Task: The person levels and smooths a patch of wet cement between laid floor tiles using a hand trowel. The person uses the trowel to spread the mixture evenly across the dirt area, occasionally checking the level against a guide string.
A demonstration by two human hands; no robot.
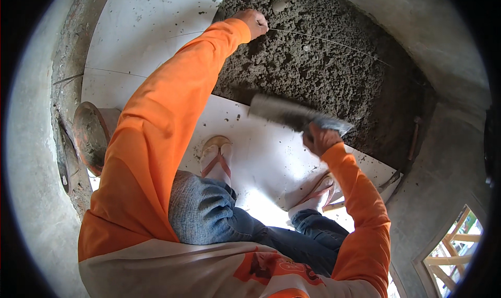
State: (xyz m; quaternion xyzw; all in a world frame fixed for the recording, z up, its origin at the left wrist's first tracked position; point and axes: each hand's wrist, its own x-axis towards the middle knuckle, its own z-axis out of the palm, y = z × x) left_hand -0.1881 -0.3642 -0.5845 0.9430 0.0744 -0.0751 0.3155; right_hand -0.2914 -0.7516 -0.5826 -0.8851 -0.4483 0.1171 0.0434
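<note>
My left hand [254, 24] is stretched out to the far side with its fingers pinched together on a thin string [323, 40]. The string runs from there to the right, above rough grey wet mortar [313, 71]. Nearer to me, my right hand [321, 140] is wrapped round the handle of a flat metal trowel [284, 111]. The long blade is smeared by motion and lies over the mortar's near edge, tilted down to the right. Whether the blade touches the mortar I cannot tell.
White boards [250, 136] splashed with mortar lie under my sandalled feet and at the far left. A mortar-caked bucket [90, 141] lies by the left wall. A hammer-like tool [415, 136] lies at the right. Grey plastered walls [443, 141] curve around, with a window opening at lower right.
</note>
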